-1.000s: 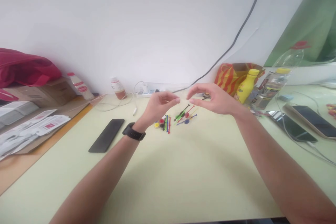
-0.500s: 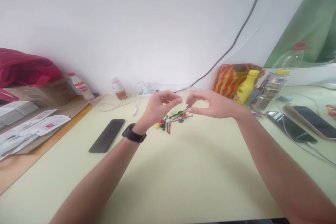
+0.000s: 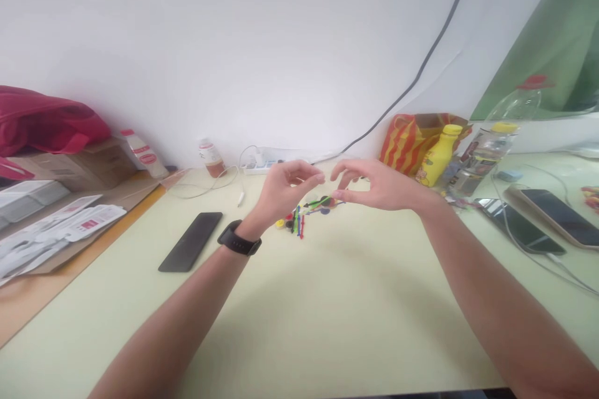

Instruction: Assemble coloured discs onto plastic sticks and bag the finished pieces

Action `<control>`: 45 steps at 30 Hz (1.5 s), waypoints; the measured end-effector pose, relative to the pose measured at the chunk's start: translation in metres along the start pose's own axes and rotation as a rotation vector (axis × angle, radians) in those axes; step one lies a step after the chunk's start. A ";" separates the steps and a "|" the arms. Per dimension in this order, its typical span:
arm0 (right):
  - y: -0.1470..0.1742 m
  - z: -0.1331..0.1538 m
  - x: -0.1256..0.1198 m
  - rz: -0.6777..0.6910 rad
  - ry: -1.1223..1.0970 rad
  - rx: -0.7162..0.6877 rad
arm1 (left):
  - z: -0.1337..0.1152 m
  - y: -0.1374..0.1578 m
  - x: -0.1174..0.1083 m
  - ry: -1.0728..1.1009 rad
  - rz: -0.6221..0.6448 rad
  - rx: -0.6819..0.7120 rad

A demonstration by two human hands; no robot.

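Observation:
My left hand (image 3: 291,190) is raised over the table with thumb and index fingertip pressed together in a pinch. Whatever may be between those fingertips is too small to make out. Facing it from the right, my right hand (image 3: 369,186) is curved, its thumb and fingers apart with nothing visible in them. Below and behind both hands lies a pile of small coloured plastic pieces (image 3: 299,222), with thin sticks and round discs in red, blue, green, yellow and black. The hands partly cover the pile. A black watch (image 3: 239,237) is on my left wrist.
A black phone (image 3: 191,242) lies to the left on the pale table (image 3: 327,318). Two more phones and cables lie at right. A yellow bottle (image 3: 440,156), a striped bag (image 3: 397,143) and a power strip (image 3: 257,168) stand along the wall.
My right hand's thumb and fingers have spread a little farther apart, and the hand has shifted slightly. My left hand stays almost in place.

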State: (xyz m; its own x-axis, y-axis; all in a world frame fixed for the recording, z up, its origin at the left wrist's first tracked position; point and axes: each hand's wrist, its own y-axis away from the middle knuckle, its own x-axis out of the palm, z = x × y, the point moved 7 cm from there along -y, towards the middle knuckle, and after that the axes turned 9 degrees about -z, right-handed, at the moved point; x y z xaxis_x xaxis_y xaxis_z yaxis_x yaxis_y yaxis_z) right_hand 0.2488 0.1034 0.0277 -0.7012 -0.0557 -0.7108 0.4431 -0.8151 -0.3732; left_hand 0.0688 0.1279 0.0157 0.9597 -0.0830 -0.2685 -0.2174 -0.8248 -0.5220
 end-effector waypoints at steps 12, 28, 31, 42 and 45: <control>0.000 0.013 -0.002 0.018 -0.236 -0.037 | 0.002 0.004 0.008 0.072 0.026 -0.045; 0.006 0.005 0.004 0.139 -0.226 0.086 | -0.007 0.007 0.009 0.077 0.003 -0.035; 0.007 0.004 0.002 0.144 -0.154 0.095 | -0.008 0.008 0.009 0.051 0.018 -0.029; 0.001 -0.003 -0.036 -0.271 -0.220 -0.051 | -0.005 0.003 0.001 0.074 0.007 -0.062; -0.002 -0.014 -0.036 -0.465 -0.322 -0.023 | -0.003 0.000 -0.001 0.082 -0.002 -0.053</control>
State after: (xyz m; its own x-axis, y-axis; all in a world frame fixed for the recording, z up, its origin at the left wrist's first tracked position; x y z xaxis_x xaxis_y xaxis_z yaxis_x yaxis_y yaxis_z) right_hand 0.2810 0.1152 0.0458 -0.9589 0.1302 -0.2520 0.0565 -0.7831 -0.6194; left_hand 0.0679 0.1267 0.0183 0.9720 -0.1248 -0.1992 -0.2077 -0.8533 -0.4783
